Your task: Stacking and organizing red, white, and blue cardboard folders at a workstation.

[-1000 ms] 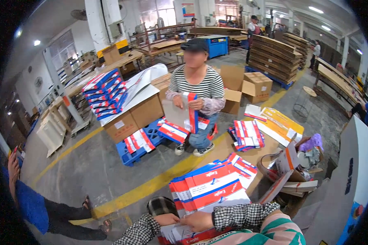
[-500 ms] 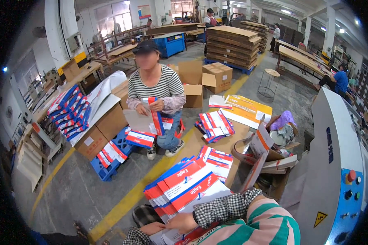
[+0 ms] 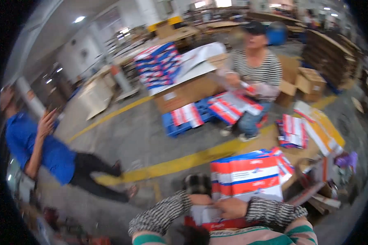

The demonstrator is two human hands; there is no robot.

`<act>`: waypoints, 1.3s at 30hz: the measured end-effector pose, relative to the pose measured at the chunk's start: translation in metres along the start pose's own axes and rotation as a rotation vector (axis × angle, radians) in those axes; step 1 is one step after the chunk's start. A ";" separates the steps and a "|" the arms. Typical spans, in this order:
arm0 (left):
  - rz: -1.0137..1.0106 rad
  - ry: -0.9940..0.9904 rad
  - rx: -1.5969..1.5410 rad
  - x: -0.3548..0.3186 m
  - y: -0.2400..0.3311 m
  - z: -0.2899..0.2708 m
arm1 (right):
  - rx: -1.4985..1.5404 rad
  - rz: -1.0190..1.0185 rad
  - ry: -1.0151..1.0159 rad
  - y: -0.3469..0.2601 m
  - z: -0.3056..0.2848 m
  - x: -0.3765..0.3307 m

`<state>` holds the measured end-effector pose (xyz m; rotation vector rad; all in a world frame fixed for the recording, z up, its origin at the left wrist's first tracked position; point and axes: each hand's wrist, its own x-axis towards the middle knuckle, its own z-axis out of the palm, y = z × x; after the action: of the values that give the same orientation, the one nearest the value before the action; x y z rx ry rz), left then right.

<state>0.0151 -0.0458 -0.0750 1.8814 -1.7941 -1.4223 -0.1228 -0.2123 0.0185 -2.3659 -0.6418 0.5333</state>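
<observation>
Low in front of me, my left hand (image 3: 200,199) and my right hand (image 3: 232,208) are close together, both closed on a white and red printed carton (image 3: 218,224). Motion blur smears the fingertips. Just beyond my hands stands a tight stack of red, white and blue printed cartons (image 3: 249,173). A dark checked thing (image 3: 198,183) lies beside the stack, near my left hand. My checked sleeves cover both forearms.
Across from me a person in a striped top (image 3: 257,67) handles printed cartons (image 3: 233,107). Another person in blue (image 3: 49,143) stands at the left. A blue pallet (image 3: 173,130), brown boxes (image 3: 184,98), flat cartons (image 3: 294,130) and a purple bag (image 3: 346,160) lie around.
My view has swung left, bringing the person in blue into sight. My hands stay close together at the carton. The person across has lowered the printed carton.
</observation>
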 end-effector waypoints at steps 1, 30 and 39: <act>0.064 0.064 -0.204 0.007 -0.016 0.011 | -0.015 -0.014 0.006 -0.003 -0.004 -0.002; -0.640 0.750 -1.252 -0.084 0.036 0.008 | -0.085 0.047 -0.095 0.016 0.025 0.088; -0.302 1.041 -1.051 -0.062 0.011 0.066 | 0.777 0.099 0.577 0.032 0.007 0.057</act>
<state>-0.0280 0.0343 -0.0713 1.6949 -0.1924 -0.8146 -0.0706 -0.1991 -0.0198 -1.6775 -0.0238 0.0810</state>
